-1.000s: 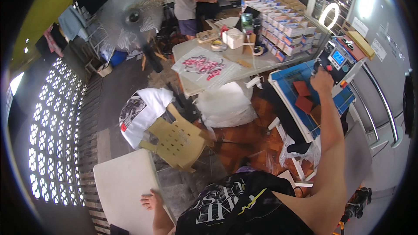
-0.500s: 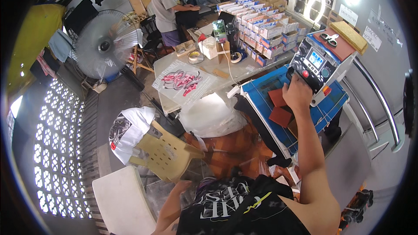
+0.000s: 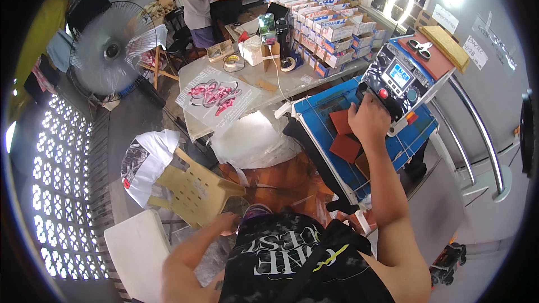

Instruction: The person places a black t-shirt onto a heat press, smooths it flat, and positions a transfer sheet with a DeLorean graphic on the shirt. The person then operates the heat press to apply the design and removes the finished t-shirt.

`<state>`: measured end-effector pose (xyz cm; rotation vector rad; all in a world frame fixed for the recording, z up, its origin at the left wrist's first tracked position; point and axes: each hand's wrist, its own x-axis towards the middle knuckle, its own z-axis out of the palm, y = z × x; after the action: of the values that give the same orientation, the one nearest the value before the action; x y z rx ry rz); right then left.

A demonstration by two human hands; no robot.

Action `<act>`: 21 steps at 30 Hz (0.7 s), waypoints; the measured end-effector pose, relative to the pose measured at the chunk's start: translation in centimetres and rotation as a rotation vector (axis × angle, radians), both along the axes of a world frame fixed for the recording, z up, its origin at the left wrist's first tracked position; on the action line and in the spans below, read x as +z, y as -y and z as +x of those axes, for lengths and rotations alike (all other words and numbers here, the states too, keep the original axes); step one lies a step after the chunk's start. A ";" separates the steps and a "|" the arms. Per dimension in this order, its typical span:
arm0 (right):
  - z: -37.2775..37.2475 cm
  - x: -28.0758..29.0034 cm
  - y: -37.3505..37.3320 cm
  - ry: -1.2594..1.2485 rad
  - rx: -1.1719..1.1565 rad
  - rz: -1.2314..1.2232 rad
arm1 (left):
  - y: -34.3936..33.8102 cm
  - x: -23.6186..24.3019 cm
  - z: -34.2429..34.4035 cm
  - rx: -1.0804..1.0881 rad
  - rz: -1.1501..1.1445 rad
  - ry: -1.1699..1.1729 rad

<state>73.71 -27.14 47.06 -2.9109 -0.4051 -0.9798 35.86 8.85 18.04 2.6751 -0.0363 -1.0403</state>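
My right arm stretches forward to a heat press with a control panel (image 3: 400, 76), a lit screen and a red button. My right hand (image 3: 370, 116) is closed on the black handle (image 3: 364, 91) at the panel's front edge. Under it is a blue bed (image 3: 314, 106) with brown-red pads (image 3: 344, 147) lying on it and thin strings across it. My left hand (image 3: 226, 223) hangs low beside my body, near the beige plastic chair (image 3: 202, 188); its fingers are too small to make out. A pair of black-handled scissors (image 3: 419, 49) rests on top of the press.
A table (image 3: 193, 78) bears a printed sheet (image 3: 216, 98), tape rolls, a propped phone (image 3: 267, 27) and many stacked cardboard boxes (image 3: 337, 28). White shirts hang on the chair. A standing fan (image 3: 112, 50) is at left, a white-topped stool (image 3: 137, 252) lower left. Another person (image 3: 196, 5) works at the back.
The view has shifted, so the surroundings sit farther left. My left hand has come forward, with the elbow bent outward. My right hand stays at the press handle.
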 end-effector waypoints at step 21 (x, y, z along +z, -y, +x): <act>1.0 -0.1 -2.1 0.005 -0.260 -0.076 | -2.7 9.8 12.7 -0.337 -0.233 0.316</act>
<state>74.74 -25.00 46.96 -3.0867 -0.0640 -1.0214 48.54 11.56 27.88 2.6385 -0.6466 -0.6341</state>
